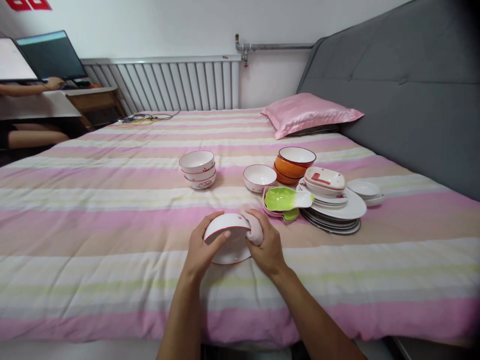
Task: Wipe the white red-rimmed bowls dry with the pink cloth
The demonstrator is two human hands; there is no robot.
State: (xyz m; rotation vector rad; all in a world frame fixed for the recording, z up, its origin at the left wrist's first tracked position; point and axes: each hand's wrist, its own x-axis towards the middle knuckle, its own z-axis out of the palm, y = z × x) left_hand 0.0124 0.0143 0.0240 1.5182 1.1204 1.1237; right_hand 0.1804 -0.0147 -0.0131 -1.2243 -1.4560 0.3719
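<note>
Tilted on its side above the bed's near part is a white bowl (228, 220) with a red rim, its opening facing me. My left hand (204, 245) grips its left edge, the thumb over the rim and the fingers behind. On the right edge my right hand (268, 245) presses a pale pink cloth (255, 227) against the bowl, fingers closed around the cloth. Just beyond stands another white bowl (259, 176) with a red rim, upright. Farther left, several similar bowls (197, 169) are stacked.
Right of my hands are leaf-shaped green dishes (283, 199), orange bowls (294, 165), a plate stack (356, 207) topped by a rectangular dish (325, 178), and small white dishes (363, 188). A pink pillow (309, 112) lies farther back. Cables (146, 118) rest at the far left; a person's arm (30, 90) shows beyond.
</note>
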